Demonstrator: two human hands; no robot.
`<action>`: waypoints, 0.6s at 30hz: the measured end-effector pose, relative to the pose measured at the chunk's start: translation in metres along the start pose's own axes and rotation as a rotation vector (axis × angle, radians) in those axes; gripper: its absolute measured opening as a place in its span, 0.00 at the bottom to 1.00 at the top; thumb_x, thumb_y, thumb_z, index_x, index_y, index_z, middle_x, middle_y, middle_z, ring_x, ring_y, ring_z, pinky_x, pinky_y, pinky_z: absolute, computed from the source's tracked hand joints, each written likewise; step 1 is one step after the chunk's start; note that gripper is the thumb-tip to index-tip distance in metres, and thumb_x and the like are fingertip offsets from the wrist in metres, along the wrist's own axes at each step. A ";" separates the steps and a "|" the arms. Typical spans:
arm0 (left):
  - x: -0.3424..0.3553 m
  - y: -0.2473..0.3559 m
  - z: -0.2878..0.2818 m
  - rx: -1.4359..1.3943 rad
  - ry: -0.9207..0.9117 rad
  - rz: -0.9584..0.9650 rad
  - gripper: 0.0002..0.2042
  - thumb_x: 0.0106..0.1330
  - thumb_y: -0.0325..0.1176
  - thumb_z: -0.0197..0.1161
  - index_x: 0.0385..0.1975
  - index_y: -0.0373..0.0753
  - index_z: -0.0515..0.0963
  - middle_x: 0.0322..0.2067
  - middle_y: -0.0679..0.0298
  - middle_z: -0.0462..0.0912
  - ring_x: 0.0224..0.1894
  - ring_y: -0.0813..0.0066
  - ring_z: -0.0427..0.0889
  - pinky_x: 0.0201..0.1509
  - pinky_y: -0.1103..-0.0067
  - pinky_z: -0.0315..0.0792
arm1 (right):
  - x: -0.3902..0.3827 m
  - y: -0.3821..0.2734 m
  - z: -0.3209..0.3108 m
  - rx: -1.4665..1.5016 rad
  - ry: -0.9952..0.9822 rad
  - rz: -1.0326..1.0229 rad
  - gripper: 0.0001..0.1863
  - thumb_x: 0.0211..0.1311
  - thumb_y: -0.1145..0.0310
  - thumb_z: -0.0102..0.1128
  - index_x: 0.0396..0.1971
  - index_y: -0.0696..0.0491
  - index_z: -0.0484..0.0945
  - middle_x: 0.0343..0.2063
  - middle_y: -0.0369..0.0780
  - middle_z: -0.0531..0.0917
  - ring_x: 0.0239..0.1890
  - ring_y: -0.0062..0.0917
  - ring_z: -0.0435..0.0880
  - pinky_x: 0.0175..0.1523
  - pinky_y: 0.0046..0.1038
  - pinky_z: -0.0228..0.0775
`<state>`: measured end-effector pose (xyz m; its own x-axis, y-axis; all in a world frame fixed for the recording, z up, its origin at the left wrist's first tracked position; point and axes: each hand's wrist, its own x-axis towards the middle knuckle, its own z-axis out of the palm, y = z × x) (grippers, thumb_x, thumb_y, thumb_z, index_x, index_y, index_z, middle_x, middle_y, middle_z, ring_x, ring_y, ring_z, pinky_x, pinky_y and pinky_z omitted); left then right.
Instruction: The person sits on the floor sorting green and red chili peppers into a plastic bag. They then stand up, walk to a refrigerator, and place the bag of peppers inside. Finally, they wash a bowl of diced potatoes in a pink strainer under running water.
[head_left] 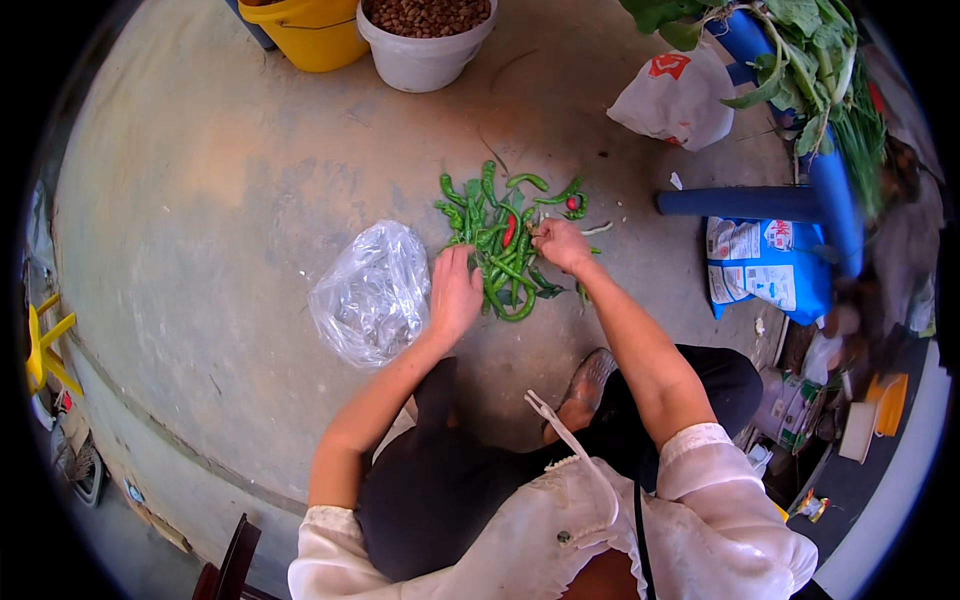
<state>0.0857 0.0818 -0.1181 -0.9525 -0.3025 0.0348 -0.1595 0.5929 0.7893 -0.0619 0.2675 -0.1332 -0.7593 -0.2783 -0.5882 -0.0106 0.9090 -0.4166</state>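
Note:
Long green peppers (517, 272) lie in a loose heap on the concrete floor in front of me, with a few green leaves among them. A red pepper (510, 231) shows in the middle, and a small round red one (573, 203) lies at the far right edge. My left hand (457, 292) rests at the heap's left side, its fingers reaching to the peppers and seeming to hold nothing. At the right side, my right hand (563, 246) has its fingers drawn together over the peppers; what they pinch is hidden. Beside my left hand sits a crumpled clear plastic bag (372, 295).
A yellow bucket (318, 35) and a white bucket (428, 58) of brown nuggets stand at the back. To the right are a white plastic bag (680, 98), a blue-legged stand (745, 202) bearing leafy greens (808, 60), and a blue-and-white sack (768, 265). My foot (582, 392) is near the heap.

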 end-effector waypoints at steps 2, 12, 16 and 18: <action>0.014 -0.003 0.006 0.084 -0.046 -0.024 0.20 0.53 0.24 0.61 0.48 0.33 0.69 0.40 0.50 0.75 0.42 0.48 0.75 0.50 0.61 0.68 | 0.014 0.019 -0.015 0.354 -0.023 0.089 0.14 0.49 0.60 0.64 0.32 0.54 0.79 0.31 0.44 0.83 0.36 0.34 0.82 0.43 0.33 0.71; 0.031 -0.006 -0.008 -0.745 -0.396 -0.813 0.10 0.53 0.22 0.58 0.36 0.35 0.74 0.28 0.62 0.78 0.30 0.68 0.78 0.40 0.76 0.70 | -0.017 -0.005 -0.004 -0.300 -0.018 0.203 0.20 0.55 0.51 0.57 0.37 0.52 0.79 0.38 0.47 0.82 0.44 0.39 0.81 0.47 0.38 0.71; 0.008 -0.006 -0.012 -0.860 -0.268 -0.733 0.09 0.56 0.24 0.58 0.37 0.37 0.73 0.26 0.66 0.76 0.28 0.76 0.76 0.38 0.79 0.69 | -0.013 -0.001 0.029 -0.030 0.307 0.358 0.22 0.52 0.52 0.60 0.42 0.53 0.75 0.39 0.46 0.82 0.45 0.40 0.80 0.49 0.39 0.70; 0.006 0.008 -0.023 -0.863 -0.288 -0.731 0.11 0.57 0.25 0.59 0.40 0.37 0.73 0.25 0.65 0.76 0.28 0.78 0.75 0.35 0.79 0.69 | -0.012 -0.002 0.037 0.069 0.328 0.394 0.22 0.51 0.54 0.62 0.41 0.54 0.74 0.37 0.45 0.83 0.44 0.39 0.80 0.49 0.38 0.70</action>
<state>0.0850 0.0679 -0.0977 -0.7481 -0.1159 -0.6534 -0.5705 -0.3907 0.7225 -0.0287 0.2571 -0.1514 -0.8612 0.2030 -0.4659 0.3520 0.8995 -0.2587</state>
